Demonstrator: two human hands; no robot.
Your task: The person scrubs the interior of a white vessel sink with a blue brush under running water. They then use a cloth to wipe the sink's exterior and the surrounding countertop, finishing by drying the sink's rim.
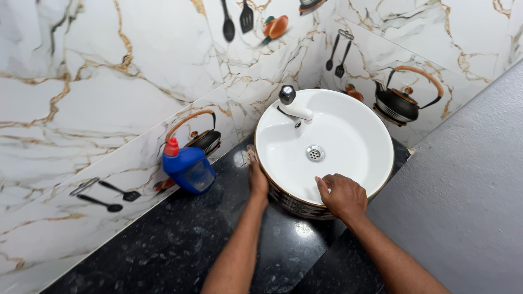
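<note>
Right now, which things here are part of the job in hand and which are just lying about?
In hand: white round basin; left hand on its outer wall; right hand on its rim.
Lying about: blue bottle with red cap; tap; black counter.

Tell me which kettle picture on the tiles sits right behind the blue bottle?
The left kettle picture, behind the blue bottle; the other kettle picture is right of the basin.

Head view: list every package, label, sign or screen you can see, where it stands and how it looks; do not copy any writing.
Blue bottle: plastic, squat, with a red cap, standing on the black counter against the tiled wall, apart from the left hand at the side of the white basin.
Label: none readable on the bottle.
Signs, screens: none in view.
</note>
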